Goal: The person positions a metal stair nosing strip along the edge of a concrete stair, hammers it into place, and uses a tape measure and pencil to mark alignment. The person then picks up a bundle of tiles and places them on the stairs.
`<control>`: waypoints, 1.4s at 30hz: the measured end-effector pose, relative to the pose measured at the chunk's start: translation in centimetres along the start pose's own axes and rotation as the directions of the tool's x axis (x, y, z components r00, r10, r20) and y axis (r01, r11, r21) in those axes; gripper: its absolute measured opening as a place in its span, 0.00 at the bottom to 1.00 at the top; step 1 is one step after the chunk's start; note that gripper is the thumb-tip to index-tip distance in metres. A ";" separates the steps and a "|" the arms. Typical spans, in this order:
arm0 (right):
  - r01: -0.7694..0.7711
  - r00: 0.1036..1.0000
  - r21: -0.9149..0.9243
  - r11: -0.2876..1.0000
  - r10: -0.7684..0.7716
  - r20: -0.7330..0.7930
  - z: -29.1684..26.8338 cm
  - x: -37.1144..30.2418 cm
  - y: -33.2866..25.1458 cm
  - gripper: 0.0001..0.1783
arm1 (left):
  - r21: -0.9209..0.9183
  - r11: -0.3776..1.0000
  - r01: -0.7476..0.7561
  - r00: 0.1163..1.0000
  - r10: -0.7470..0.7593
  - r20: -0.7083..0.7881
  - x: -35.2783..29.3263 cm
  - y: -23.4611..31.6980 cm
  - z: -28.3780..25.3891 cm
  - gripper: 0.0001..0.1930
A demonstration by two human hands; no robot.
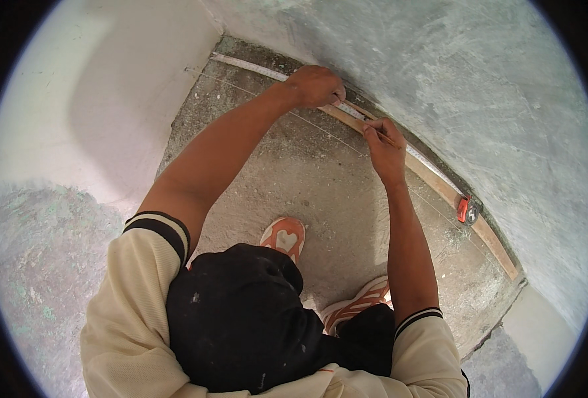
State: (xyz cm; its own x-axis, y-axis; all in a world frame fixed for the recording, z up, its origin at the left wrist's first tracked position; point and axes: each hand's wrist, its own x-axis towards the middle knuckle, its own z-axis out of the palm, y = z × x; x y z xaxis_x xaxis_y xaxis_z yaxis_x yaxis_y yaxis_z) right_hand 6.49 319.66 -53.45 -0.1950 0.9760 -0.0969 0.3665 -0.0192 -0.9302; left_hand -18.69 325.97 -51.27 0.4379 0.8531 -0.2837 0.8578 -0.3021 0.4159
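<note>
A white tape measure blade (251,67) is pulled out along the foot of the grey wall. Its orange and black case (468,210) rests at the far right end, on a long wooden strip (434,180). My left hand (315,86) is closed over the blade, its fingertips pressing near the strip's left end. Beside it, to the right, my right hand (385,147) pinches a thin brown pencil (387,140), with the tip close to the blade. The fingers of both hands partly cover the blade.
A thin string (327,132) runs across the rough concrete floor (307,172), roughly parallel to the strip. The grey wall (466,86) stands right behind the hands, and a pale wall (135,86) meets it at the left. My shoes (284,237) are on the floor below.
</note>
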 end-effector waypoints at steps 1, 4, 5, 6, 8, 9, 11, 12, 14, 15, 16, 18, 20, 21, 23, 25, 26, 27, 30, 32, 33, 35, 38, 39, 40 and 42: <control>0.013 1.000 0.007 1.000 -0.013 -0.001 0.0 0.0 0.1 0.07 | -0.002 1.000 -0.007 1.000 0.007 0.000 0.1 -0.1 0.0 0.09; 0.004 1.000 -0.003 1.000 -0.004 -0.005 0.1 0.0 0.2 0.07 | -0.011 1.000 -0.026 0.999 0.026 -0.026 0.2 -0.3 0.3 0.09; 0.001 1.000 -0.007 1.000 -0.001 0.002 0.0 0.0 0.2 0.07 | -0.013 0.999 -0.032 0.999 0.032 -0.040 0.2 -0.4 0.5 0.09; -0.002 1.000 -0.011 1.000 0.002 0.009 0.0 -0.1 0.2 0.07 | -0.015 0.999 -0.036 0.998 0.036 -0.045 0.2 -0.5 0.6 0.09; 0.002 1.000 -0.010 1.000 -0.002 0.022 0.0 -0.1 0.1 0.06 | -0.020 0.999 -0.045 0.998 0.043 -0.054 0.2 -0.7 0.7 0.08; 0.009 1.000 -0.006 1.000 -0.009 0.027 -0.1 -0.1 0.2 0.06 | -0.024 0.999 -0.040 0.998 0.039 -0.050 0.3 -0.7 0.7 0.08; 0.012 1.000 0.007 1.000 -0.012 0.028 -0.2 0.0 0.4 0.07 | -0.032 0.999 -0.032 0.999 0.031 -0.043 0.4 -0.6 0.6 0.08; 0.008 1.000 0.016 1.000 -0.009 0.027 -0.1 0.0 0.4 0.07 | -0.033 0.999 -0.031 0.999 0.030 -0.042 0.4 -0.6 0.7 0.08; -0.003 1.000 0.017 1.000 0.003 0.022 -0.1 0.0 0.3 0.07 | -0.035 0.999 -0.030 0.999 0.028 -0.039 0.4 -0.7 0.7 0.08; -0.012 1.000 0.010 1.000 0.012 0.019 -0.1 -0.1 0.1 0.07 | -0.028 0.999 -0.037 0.998 0.036 -0.043 0.4 -0.7 0.7 0.08; -0.021 1.000 0.002 1.000 0.021 0.016 -0.1 -0.1 0.0 0.07 | -0.021 0.999 -0.044 0.998 0.043 -0.048 0.4 -0.7 0.7 0.08; -0.011 1.000 0.004 1.000 0.011 0.027 -0.2 -0.1 -0.1 0.07 | -0.018 0.999 -0.050 0.997 0.049 -0.054 0.4 -0.7 0.7 0.08; 0.002 0.999 0.005 1.000 -0.002 0.033 -0.3 -0.1 0.0 0.07 | -0.026 0.999 -0.047 0.997 0.046 -0.058 0.5 -0.8 0.8 0.07; 0.009 0.999 0.006 1.000 -0.009 0.036 -0.2 0.1 0.2 0.07 | -0.029 0.998 -0.048 0.997 0.046 -0.057 0.5 -0.8 0.8 0.07; 0.020 0.999 0.004 1.000 -0.020 0.031 -0.2 0.2 0.4 0.07 | -0.034 0.998 -0.049 0.997 0.048 -0.055 0.4 -0.8 0.7 0.07; 0.029 0.999 -0.002 1.000 -0.029 0.018 -0.2 0.1 0.3 0.07 | -0.031 0.998 -0.049 0.998 0.047 -0.050 0.4 -0.6 0.7 0.07; 0.017 1.000 0.007 1.000 -0.017 0.018 -0.2 0.1 0.3 0.07 | -0.030 0.998 -0.049 0.998 0.047 -0.046 0.4 -0.6 0.6 0.07; 0.005 1.000 0.016 1.000 -0.005 0.017 -0.1 0.0 0.1 0.07 | -0.024 0.998 -0.050 0.998 0.048 -0.051 0.4 -0.7 0.7 0.07; -0.005 1.000 0.029 1.000 0.004 0.021 0.0 0.0 -0.1 0.07 | -0.013 0.999 -0.050 0.997 0.050 -0.059 0.4 -0.9 0.8 0.07; 0.005 0.999 0.014 1.000 -0.006 0.034 -0.2 0.1 0.2 0.07 | -0.012 0.999 -0.049 0.997 0.048 -0.057 0.4 -0.7 0.7 0.07; 0.015 0.999 -0.002 1.000 -0.015 0.047 -0.3 0.2 0.4 0.07 | -0.012 0.999 -0.049 0.997 0.048 -0.059 0.4 -0.7 0.7 0.07; 0.014 0.999 -0.014 1.000 -0.013 0.048 -0.4 0.3 0.9 0.07 | -0.012 0.999 -0.048 0.997 0.047 -0.062 0.3 -0.6 0.6 0.07; -0.009 1.000 -0.006 1.000 0.009 0.018 -0.5 0.3 0.7 0.08 | -0.025 1.000 -0.018 1.000 0.018 -0.001 0.2 0.1 -0.1 0.08; -0.006 1.000 -0.001 1.000 0.006 0.014 -0.4 0.2 0.5 0.09 | -0.021 1.000 -0.014 1.000 0.014 -0.003 0.2 0.0 0.0 0.08; -0.004 1.000 0.004 1.000 0.004 0.010 -0.3 0.2 0.4 0.09 | -0.017 1.000 -0.011 1.000 0.011 -0.006 0.2 -0.2 0.0 0.08; -0.009 1.000 0.000 1.000 0.009 0.005 -0.2 0.2 0.2 0.09 | -0.014 1.000 -0.013 1.000 0.013 -0.019 0.2 -0.2 0.1 0.08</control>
State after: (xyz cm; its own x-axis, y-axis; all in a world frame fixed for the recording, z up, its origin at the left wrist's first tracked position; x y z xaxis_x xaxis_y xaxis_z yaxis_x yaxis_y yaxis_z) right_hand 6.70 319.93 -53.58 -0.1966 0.9747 -0.1067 0.3681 -0.0275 -0.9294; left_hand -18.71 326.17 -51.51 0.4435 0.8571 -0.2622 0.8483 -0.3071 0.4313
